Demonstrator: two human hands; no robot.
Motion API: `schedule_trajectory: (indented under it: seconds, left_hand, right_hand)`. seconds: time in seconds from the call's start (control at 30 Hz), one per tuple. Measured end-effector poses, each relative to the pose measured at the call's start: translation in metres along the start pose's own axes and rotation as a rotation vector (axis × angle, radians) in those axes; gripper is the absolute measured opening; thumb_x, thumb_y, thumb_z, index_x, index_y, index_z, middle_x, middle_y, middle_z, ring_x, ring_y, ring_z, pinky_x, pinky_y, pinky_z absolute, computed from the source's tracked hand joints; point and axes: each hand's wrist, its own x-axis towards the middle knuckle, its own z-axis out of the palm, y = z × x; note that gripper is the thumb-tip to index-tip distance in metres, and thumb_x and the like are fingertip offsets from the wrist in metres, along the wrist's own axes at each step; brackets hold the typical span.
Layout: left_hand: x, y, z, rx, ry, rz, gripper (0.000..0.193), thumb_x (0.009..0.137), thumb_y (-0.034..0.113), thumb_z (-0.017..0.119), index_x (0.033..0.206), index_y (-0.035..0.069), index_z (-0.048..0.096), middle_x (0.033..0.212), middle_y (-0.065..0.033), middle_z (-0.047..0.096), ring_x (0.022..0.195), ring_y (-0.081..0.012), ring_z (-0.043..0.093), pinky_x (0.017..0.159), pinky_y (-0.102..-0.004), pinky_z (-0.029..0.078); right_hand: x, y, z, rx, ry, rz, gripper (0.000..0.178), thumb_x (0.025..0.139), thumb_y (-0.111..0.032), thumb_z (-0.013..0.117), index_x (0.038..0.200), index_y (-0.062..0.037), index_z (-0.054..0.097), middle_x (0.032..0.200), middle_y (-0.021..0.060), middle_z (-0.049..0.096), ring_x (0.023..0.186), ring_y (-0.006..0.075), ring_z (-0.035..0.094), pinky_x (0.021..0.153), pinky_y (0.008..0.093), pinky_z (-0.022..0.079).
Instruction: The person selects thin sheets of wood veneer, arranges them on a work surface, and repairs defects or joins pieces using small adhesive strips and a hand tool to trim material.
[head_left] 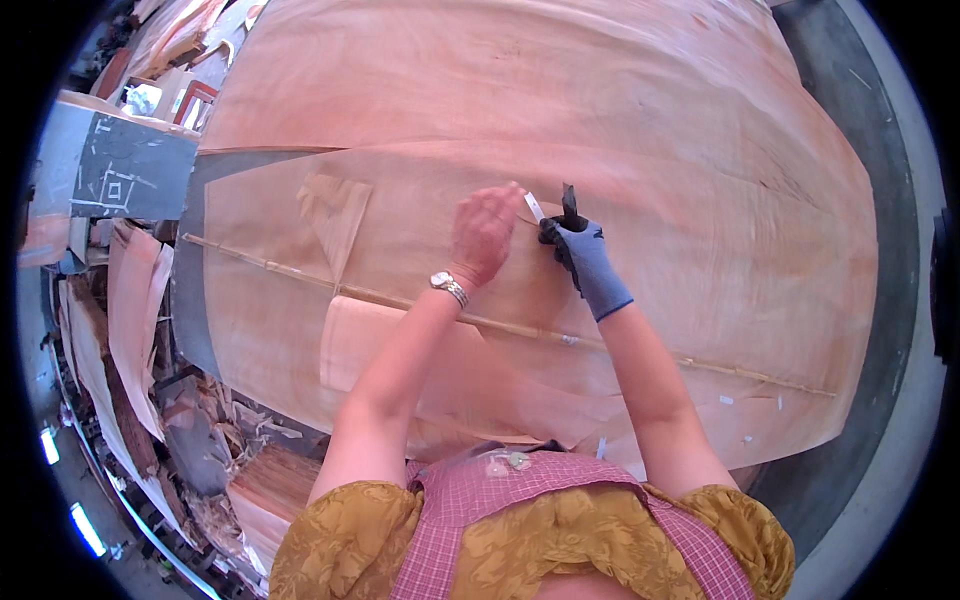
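Note:
Pale reddish wood veneer sheets (420, 215) cover the table under both hands. My left hand (484, 232), bare with a metal wristwatch, is closed with its fingers drawn together and slightly blurred. A short white tape strip (534, 206) runs from its fingertips toward my right hand. My right hand (590, 262) wears a blue-grey glove with black fingers. It grips a dark, narrow tool (569, 200) that sticks up past the thumb; its exact kind is hard to make out. A long thin wooden stick (510, 328) lies across the veneer, nearer to me than both hands.
A loose veneer scrap (335, 220) lies at the left, and a smaller veneer piece (375, 345) lies by the stick. Small white tape bits (726, 400) dot the near right. Stacked veneer offcuts (135, 310) and a grey board (135, 168) stand beyond the table's left edge.

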Motion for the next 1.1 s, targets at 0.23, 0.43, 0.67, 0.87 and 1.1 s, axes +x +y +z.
schedule_trajectory:
  seconds: [0.23,0.43,0.67,0.87,1.1]
  left_hand:
    - [-0.007,0.004,0.030,0.161,-0.134,0.154,0.043,0.086,0.025,0.065,0.127,0.011,0.062,0.136,-0.0038,0.057,0.123,-0.0276,0.052,0.103,-0.0462,0.035]
    - [-0.011,0.003,0.026,0.147,-0.170,0.129,0.049,0.085,0.031,0.066,0.128,0.008,0.060,0.137,-0.0068,0.056,0.126,-0.0299,0.049,0.105,-0.0474,0.032]
    - [-0.011,0.005,0.021,0.105,-0.176,0.112,0.050,0.085,0.032,0.065,0.128,0.007,0.059,0.140,-0.0073,0.054,0.129,-0.0298,0.046,0.106,-0.0468,0.031]
    - [-0.014,0.009,0.032,0.109,-0.221,0.058,0.054,0.087,0.034,0.064,0.136,0.012,0.054,0.141,-0.0066,0.053,0.131,-0.0282,0.045,0.107,-0.0456,0.031]
    - [-0.039,-0.022,-0.093,-0.268,-0.481,0.033,0.076,0.081,0.042,0.074,0.144,0.012,0.043,0.148,-0.0088,0.044,0.139,-0.0298,0.037,0.114,-0.0477,0.028]
  right_hand:
    - [0.027,0.014,-0.009,-0.541,0.108,-0.250,0.026,0.086,-0.031,0.071,0.088,-0.0044,0.070,0.072,0.0064,0.068,0.056,0.0148,0.059,0.055,0.0287,0.047]
    - [0.028,-0.035,-0.044,-0.845,0.017,-0.176,0.041,0.083,-0.045,0.069,0.076,-0.0042,0.069,0.076,0.0160,0.070,0.074,0.0314,0.069,0.070,0.0424,0.052]
    - [0.028,-0.016,-0.048,-1.297,0.217,-0.235,0.048,0.080,-0.048,0.073,0.093,-0.0021,0.067,0.093,0.0178,0.071,0.083,0.0313,0.070,0.073,0.0428,0.054]
    - [-0.064,0.016,-0.074,-1.311,0.464,-0.391,0.031,0.087,-0.035,0.069,0.099,-0.0069,0.064,0.094,0.0153,0.069,0.084,0.0337,0.068,0.070,0.0442,0.053]
    - [-0.259,0.109,-0.072,-0.776,0.393,-0.338,0.022,0.088,-0.021,0.071,0.102,-0.0043,0.065,0.084,0.0097,0.069,0.077,0.0199,0.067,0.068,0.0334,0.052]
